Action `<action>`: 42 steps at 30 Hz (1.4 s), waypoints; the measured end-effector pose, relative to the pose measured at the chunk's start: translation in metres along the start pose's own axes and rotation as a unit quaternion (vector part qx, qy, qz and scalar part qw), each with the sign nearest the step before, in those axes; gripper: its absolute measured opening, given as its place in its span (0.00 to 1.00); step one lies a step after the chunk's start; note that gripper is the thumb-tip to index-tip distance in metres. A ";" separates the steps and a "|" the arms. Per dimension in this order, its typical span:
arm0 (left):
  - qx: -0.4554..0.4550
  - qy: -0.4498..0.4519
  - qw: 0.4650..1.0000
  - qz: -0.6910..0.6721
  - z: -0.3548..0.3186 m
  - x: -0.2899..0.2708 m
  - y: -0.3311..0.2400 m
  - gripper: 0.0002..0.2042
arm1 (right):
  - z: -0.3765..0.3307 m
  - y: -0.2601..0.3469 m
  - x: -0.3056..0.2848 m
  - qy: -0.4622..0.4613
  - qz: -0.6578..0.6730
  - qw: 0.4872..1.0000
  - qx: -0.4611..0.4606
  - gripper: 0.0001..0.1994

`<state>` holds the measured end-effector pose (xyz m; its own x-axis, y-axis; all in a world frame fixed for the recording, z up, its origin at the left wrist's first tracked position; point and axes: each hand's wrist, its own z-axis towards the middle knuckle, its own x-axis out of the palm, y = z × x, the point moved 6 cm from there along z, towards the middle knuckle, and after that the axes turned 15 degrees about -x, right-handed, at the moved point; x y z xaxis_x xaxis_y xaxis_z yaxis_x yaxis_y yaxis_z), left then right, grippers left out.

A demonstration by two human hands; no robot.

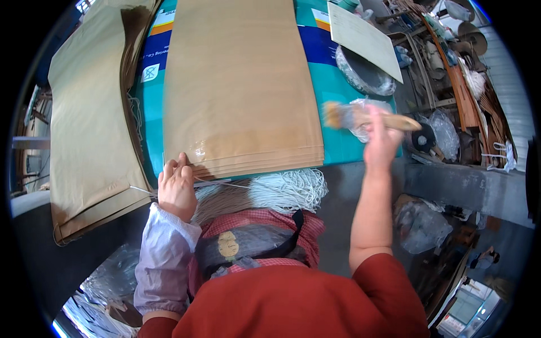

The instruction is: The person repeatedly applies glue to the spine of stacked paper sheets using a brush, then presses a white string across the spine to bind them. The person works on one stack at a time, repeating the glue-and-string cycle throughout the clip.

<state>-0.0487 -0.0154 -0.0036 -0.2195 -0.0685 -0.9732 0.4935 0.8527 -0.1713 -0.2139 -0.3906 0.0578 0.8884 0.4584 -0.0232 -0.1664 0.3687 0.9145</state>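
Several brown paper sheets or bags lie in a stack with their near edges fanned in narrow steps. A shiny, wet-looking patch shows near the left front corner. There my left hand rests, its fingers stretched onto the paper edge. White string shows on both sides of that hand; whether the fingers touch it is hidden. To the right of the stack, my right hand grips a flat brush by its wooden handle. The brush's yellowish bristles point left and are blurred by motion.
Left of the stack lies a pile of folded brown paper bags with string. Teal and blue sheeting covers the work surface. A plastic-wrapped round basin sits under a pale board. White string bundles hang at the front edge.
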 end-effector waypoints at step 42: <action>0.109 -0.098 0.982 -0.115 0.047 -0.009 0.010 0.15 | -0.056 -0.083 0.044 0.328 -0.140 0.926 0.125 0.13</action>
<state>-0.0021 -0.0305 -0.0040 -0.1898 -0.3630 -0.9123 0.6236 0.6731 -0.3976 -0.1853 -0.3558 -0.0417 0.4171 0.7961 -0.4385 0.2088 0.3857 0.8987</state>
